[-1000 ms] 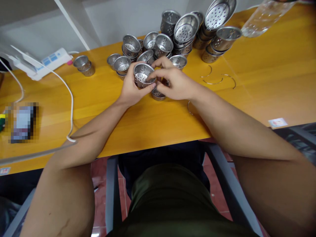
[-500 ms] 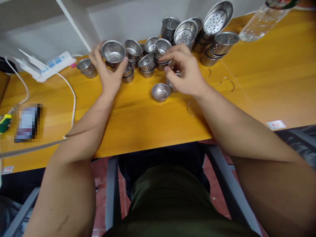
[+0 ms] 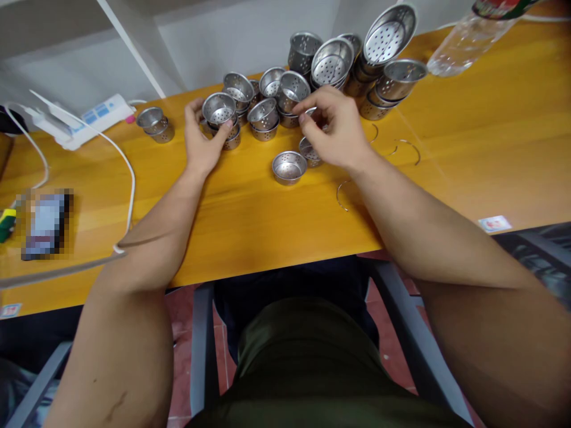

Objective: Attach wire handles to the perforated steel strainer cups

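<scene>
My left hand [image 3: 203, 139] is closed around a perforated metal filter basket [image 3: 219, 109], thumb on its near side. The basket sits over or against a short stack of similar baskets [image 3: 232, 142]; whether it rests on them cannot be told. My right hand [image 3: 334, 125] is curled, thumb and fingers pinching a metal piece that looks like another filter basket [image 3: 314, 114], mostly hidden by the fingers. Just below that hand stands a small basket [image 3: 308, 152], partly covered. Beside it is a shallow filter basket [image 3: 289, 168], upright on the table.
Several stacks of baskets [image 3: 332, 62] stand along the wall, with a plastic bottle [image 3: 468, 44] to their right. Thin wire rings [image 3: 342, 196] lie near my right forearm. A small stack [image 3: 156, 125], a power strip [image 3: 98, 122], white cable and phone [image 3: 47, 226] are left.
My left hand has lowered its basket and brought it slightly right, down to the short stack. My right hand has barely moved, staying curled in the same place.
</scene>
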`<state>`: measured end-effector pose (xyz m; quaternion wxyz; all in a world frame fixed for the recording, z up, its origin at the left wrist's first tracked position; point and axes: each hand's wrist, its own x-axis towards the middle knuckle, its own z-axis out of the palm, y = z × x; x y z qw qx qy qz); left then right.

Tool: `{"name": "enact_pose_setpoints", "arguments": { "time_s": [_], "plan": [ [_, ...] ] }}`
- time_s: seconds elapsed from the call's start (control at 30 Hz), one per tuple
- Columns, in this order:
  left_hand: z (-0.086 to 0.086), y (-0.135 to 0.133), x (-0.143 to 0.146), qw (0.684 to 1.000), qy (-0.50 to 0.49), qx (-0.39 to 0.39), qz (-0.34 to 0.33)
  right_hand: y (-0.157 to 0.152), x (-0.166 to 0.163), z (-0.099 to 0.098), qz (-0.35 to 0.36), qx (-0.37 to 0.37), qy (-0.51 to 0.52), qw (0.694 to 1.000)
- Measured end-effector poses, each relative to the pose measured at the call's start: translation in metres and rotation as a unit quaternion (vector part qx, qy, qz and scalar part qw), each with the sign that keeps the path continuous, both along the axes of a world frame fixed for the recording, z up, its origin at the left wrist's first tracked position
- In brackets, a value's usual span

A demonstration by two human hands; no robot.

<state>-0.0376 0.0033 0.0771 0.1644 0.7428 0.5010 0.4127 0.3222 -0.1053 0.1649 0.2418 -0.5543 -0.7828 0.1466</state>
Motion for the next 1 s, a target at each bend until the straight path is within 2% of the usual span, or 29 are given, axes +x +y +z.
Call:
{"name": "enact_pose_setpoints", "arguments": {
  "time_s": [0.07,0.2,0.3,0.4,0.47,0.5,0.6,0.63,0.7,0.8,0.87,1.0],
  "plan": [
    [-0.003,-0.001,-0.002,1.000,-0.018,0.003,-0.008,0.002,0.003,0.001,-0.010,0.003,0.009,1.000],
    [-0.002,-0.007,-0.003,0.999,0.024,0.030,-0.001,0.007,0.008,-0.003,-0.024,0.021,0.034,0.999],
    [-0.008,-0.002,-0.004,0.995,0.018,0.098,0.032,0.013,0.014,-0.008,-0.017,0.040,0.071,0.997],
    [-0.011,-0.001,0.002,0.977,0.018,0.208,0.038,0.019,0.030,-0.007,0.047,0.020,0.105,0.993],
    [-0.009,-0.008,0.013,0.959,0.025,0.282,0.026,0.021,0.045,-0.001,0.114,-0.037,0.074,0.990],
    [-0.006,-0.014,0.020,0.955,0.033,0.294,0.010,0.022,0.053,0.002,0.142,-0.079,0.044,0.986],
    [0.003,-0.037,0.044,0.936,0.053,0.336,-0.089,0.021,0.071,0.013,0.196,-0.238,-0.038,0.951],
    [0.006,-0.045,0.050,0.927,0.059,0.349,-0.125,0.020,0.074,0.016,0.200,-0.270,-0.051,0.940],
    [0.011,-0.059,0.060,0.920,0.069,0.348,-0.170,0.017,0.073,0.021,0.186,-0.274,-0.067,0.941],
    [0.016,-0.071,0.063,0.939,0.113,0.274,-0.173,0.010,0.061,0.026,0.142,-0.204,-0.097,0.964],
    [0.015,-0.070,0.060,0.950,0.133,0.226,-0.172,0.007,0.053,0.028,0.133,-0.191,-0.114,0.966],
    [0.011,-0.063,0.056,0.946,0.113,0.226,-0.205,0.007,0.051,0.030,0.114,-0.172,-0.117,0.971]
  ]
}}
